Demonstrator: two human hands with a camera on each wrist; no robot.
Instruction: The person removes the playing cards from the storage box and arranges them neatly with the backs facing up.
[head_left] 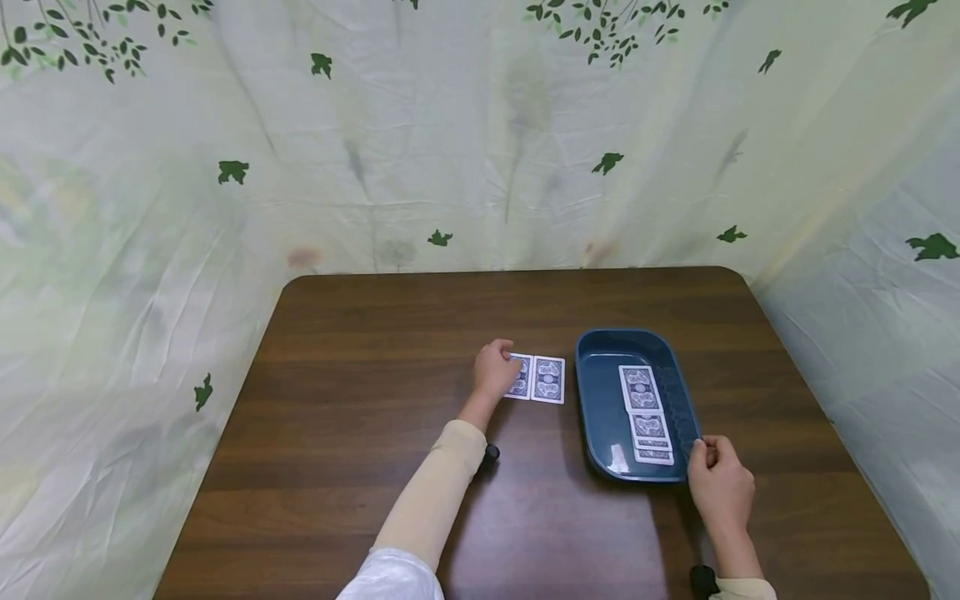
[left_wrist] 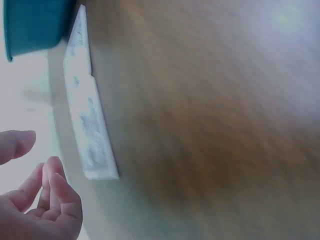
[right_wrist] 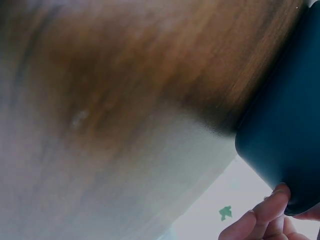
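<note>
Head view shows the left hand [head_left: 493, 371] at the left end of two cards [head_left: 542, 381], side by side on the brown worktop [head_left: 337, 417], left of the blue tray [head_left: 602, 417], where overlapping cards [head_left: 646, 406] lie in a column; the right hand [head_left: 722, 483] pinches the tray's near right corner. Left wrist view shows that hand's thumb and fingers parted, gripping nothing. Right wrist view shows fingertips touching the tray's rim.

One surface [head_left: 360, 400], one tray [head_left: 602, 417], two hands [head_left: 493, 372] [head_left: 722, 487]. Cards on the surface [head_left: 549, 381]: two. Cards in the tray [head_left: 640, 388]: four discernible — overlapped, exact number unconfirmed. Black wrist devices [head_left: 491, 454] [head_left: 702, 582]: two.
</note>
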